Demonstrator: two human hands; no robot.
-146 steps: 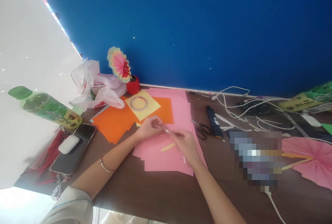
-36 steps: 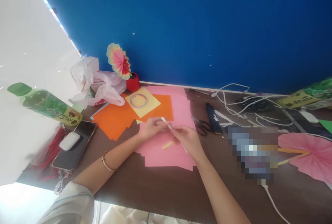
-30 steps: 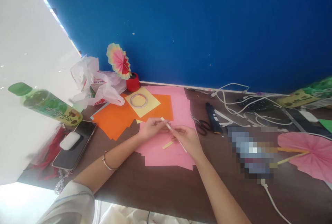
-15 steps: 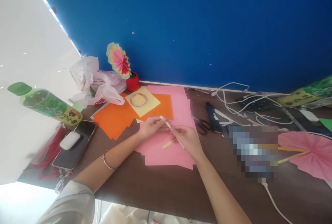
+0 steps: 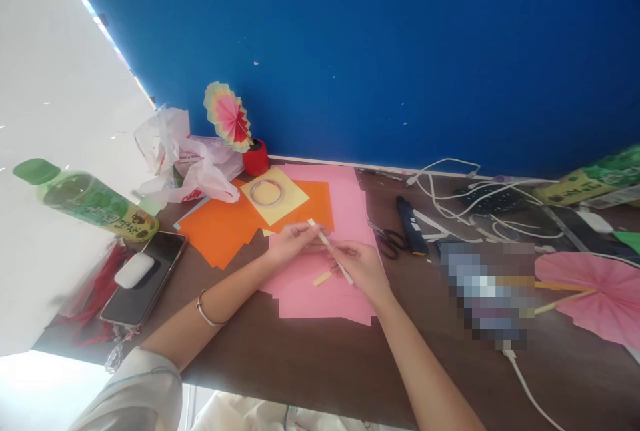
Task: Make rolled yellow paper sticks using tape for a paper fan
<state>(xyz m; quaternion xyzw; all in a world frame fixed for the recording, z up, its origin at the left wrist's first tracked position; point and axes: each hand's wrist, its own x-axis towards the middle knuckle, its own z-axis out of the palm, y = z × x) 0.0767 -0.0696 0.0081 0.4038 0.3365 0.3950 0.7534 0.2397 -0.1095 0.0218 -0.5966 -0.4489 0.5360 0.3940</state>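
A narrow white strip (image 5: 345,274), apparently paper or tape, runs slantwise between my two hands. Near its upper end, my left hand (image 5: 295,244) pinches it between thumb and fingers. My right hand (image 5: 357,264) grips it lower down, and the strip's tail sticks out below those fingers. Under both hands lie pink paper sheets (image 5: 320,301). A short yellow strip (image 5: 323,278) rests on the pink paper just below the hands. Beyond them, a roll of tape (image 5: 267,203) lies on a yellow sheet (image 5: 295,199) over orange paper (image 5: 215,234).
Scissors (image 5: 393,241) and a black utility knife (image 5: 413,228) lie right of the paper. At left are a green bottle (image 5: 105,201), a phone (image 5: 163,264) with a white case (image 5: 135,271), and plastic bags (image 5: 200,168). White cables (image 5: 443,204) and a pink paper fan (image 5: 600,294) are at right.
More of the strip's lower tail shows below my right hand now, its angle slightly changed. Both hands stay almost in place, still gripping it.
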